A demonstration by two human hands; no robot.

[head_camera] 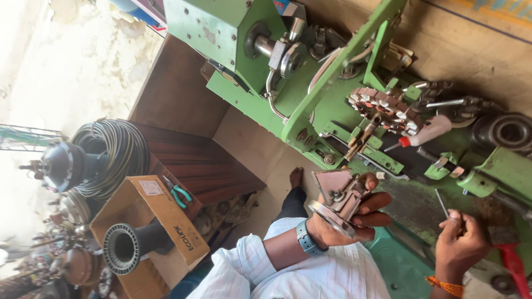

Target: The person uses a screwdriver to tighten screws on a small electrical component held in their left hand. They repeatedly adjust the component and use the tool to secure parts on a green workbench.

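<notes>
- My left hand (346, 218) is closed around a metal winding former (339, 198), held in front of the green winding machine (332, 83).
- The former is stepped, grey-pink, with a round flange.
- My right hand (463, 243) pinches a thin metal rod (442, 204).

Green winding machine (310, 83) w/ steel shaft (265, 45) and a ring of wound coils (388, 109) at top. Left: coil of dark wire (119, 152), cardboard box (152, 221) w/ black ribbed cylinder (124, 248) lying in it, teal-handled pliers (178, 194) on wooden bench (205, 160). Red-handled tool (515, 266) at lower right.
</notes>
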